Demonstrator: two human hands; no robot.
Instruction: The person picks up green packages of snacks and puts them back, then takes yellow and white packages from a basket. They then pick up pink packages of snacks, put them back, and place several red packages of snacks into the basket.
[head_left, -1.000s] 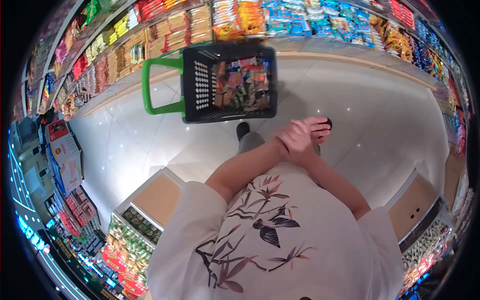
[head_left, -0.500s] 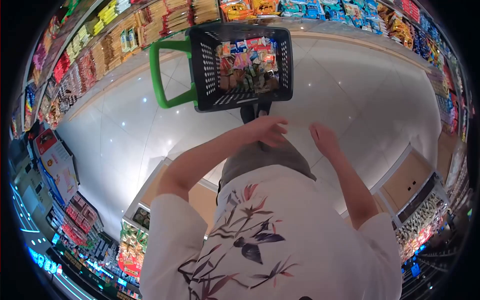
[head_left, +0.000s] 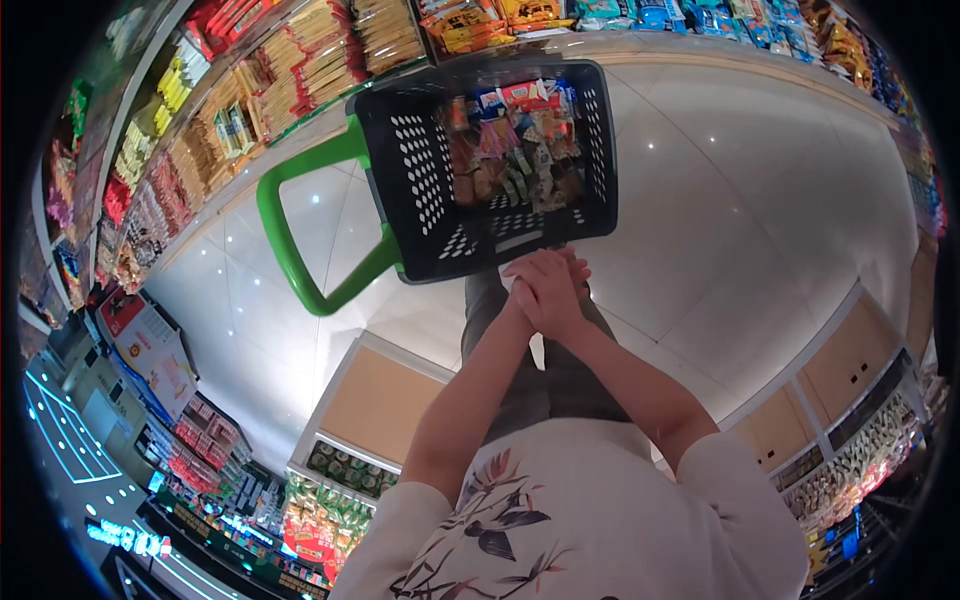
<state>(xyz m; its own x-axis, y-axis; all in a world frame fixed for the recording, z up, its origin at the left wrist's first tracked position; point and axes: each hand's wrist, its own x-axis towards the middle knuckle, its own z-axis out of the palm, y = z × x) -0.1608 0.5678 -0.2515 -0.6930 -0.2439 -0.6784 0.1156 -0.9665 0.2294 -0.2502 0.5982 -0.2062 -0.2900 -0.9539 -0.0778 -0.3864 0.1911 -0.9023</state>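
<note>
Both bare hands meet in front of my legs, just below the near edge of a black perforated basket (head_left: 420,262). My right hand (head_left: 548,297) lies across my left hand (head_left: 577,268), its fingers closed over it. The left hand is partly covered, with only some bent fingers showing past the right one. No object shows in either hand. Inside the basket are several small snack packets (head_left: 525,150) in mixed colours. A green handle (head_left: 285,245) sticks out from the basket's left side.
Shelves of packaged snacks (head_left: 300,65) curve along the top and left. Pale floor tiles (head_left: 700,170) spread right of the basket. Wooden cabinets (head_left: 385,400) stand at the lower left, others (head_left: 850,350) at the lower right. A promotional display (head_left: 150,350) is at far left.
My hands, apart before, have come together and touch. The basket appears larger and slightly lower, with its handle further left. The shelves and cabinets have shifted in view.
</note>
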